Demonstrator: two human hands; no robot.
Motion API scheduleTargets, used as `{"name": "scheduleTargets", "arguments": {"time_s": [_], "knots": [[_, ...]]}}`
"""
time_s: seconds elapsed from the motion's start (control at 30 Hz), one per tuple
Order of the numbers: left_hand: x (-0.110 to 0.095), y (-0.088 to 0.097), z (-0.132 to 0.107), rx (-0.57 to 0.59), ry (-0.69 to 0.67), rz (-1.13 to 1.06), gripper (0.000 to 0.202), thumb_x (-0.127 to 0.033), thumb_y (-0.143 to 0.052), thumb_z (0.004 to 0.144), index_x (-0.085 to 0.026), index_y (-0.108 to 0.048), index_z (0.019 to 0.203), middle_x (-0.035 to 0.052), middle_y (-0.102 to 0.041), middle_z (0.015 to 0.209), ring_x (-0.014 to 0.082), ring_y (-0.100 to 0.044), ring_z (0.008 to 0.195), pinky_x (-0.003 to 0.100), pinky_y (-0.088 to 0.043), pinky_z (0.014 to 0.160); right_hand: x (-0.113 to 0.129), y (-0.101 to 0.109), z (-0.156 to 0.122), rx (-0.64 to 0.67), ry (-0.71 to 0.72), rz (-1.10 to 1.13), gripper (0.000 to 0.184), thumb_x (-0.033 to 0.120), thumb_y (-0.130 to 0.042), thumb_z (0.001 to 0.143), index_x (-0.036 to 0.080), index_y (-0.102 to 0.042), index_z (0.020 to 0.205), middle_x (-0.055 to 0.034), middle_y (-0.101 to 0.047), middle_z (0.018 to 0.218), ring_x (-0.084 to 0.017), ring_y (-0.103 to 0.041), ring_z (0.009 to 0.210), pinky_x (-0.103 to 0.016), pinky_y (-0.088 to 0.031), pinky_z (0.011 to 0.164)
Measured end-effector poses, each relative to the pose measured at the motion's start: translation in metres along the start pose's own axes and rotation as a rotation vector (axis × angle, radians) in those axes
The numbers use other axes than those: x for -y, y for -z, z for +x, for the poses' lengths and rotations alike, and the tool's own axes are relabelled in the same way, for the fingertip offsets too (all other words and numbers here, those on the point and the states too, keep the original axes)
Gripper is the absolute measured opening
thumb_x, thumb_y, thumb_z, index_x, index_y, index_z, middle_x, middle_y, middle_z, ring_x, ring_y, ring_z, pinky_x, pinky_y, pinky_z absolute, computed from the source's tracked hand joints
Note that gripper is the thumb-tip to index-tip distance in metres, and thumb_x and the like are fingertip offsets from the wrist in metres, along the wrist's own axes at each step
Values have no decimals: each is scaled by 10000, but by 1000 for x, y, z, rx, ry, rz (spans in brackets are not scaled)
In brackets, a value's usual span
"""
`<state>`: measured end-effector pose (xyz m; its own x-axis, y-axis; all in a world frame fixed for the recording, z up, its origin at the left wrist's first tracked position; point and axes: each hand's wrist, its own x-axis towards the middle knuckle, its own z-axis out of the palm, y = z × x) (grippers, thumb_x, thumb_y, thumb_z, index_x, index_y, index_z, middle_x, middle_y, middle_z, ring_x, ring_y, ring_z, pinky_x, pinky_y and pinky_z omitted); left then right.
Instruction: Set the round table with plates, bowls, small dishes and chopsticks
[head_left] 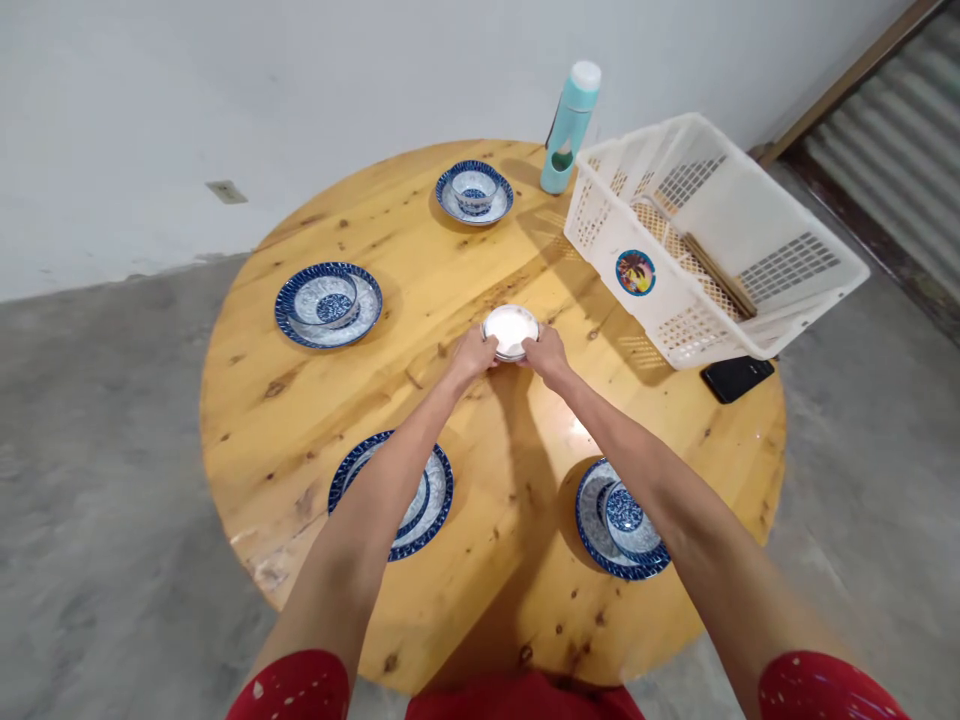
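Observation:
Both my arms reach out over a round wooden table (480, 600). My left hand (472, 355) and my right hand (546, 355) grip the two sides of a small white dish (511, 330) near the table's middle, fingers curled on its rim. Several blue-patterned place settings ring the table, each a bowl on a plate: one at the far side (474, 192), one at the left (328, 303), one near left (424, 505) partly under my left forearm, one near right (621, 520).
A white plastic basket (712, 235) sits at the table's right with chopsticks inside. A teal water bottle (570, 128) stands behind it. A black phone (737, 378) lies by the basket. Grey concrete floor surrounds the table; a white wall is behind.

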<state>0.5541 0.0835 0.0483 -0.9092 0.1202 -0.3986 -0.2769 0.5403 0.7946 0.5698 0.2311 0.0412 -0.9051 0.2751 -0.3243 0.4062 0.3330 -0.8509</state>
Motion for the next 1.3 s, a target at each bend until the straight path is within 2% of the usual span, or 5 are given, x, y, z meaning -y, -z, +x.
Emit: {"name": "scheduleTargets", "arguments": {"time_s": [0.4,0.53,0.73,1.03,1.3], "knots": [[6,-1,24,-17,-1,2,334,-248,-440,962,-102,-619,1202,126,-749,1041,182,-740,765,267,-585,721,0,-4,21,29,0,-83,426,145,-534,760,115,-619,1176,-162,-702,1123,-226,-696,696,-351,-612,586],[0,6,20,-65,-40,133,343,-293,-448,971,-135,-650,1199,123,-753,1037,240,-728,963,325,-564,865,2,5,25,71,41,-258,329,219,-520,856,126,-639,1148,-135,-725,957,-274,-716,817,-413,-598,770],[-12,17,7,-257,-112,368,375,-317,-458,955,-153,-668,1218,152,-729,1129,302,-654,1128,404,-478,997,9,18,25,-139,175,-634,281,332,-551,905,151,-657,1093,-169,-712,1086,-345,-633,1105,-522,-489,993],[-14,12,1,-221,-130,401,381,-269,-469,917,-190,-671,1230,130,-709,1149,301,-627,1135,410,-454,1010,20,11,27,-176,182,-624,170,153,-487,858,160,-643,926,-159,-681,1015,-327,-616,1023,-481,-481,951],[-19,22,-15,-313,-229,310,372,-380,-445,976,-169,-664,1190,125,-715,1168,264,-644,1119,361,-456,1012,26,38,7,-169,179,-543,192,139,-471,889,124,-655,938,-118,-687,1003,-241,-606,956,-395,-486,936]]}}
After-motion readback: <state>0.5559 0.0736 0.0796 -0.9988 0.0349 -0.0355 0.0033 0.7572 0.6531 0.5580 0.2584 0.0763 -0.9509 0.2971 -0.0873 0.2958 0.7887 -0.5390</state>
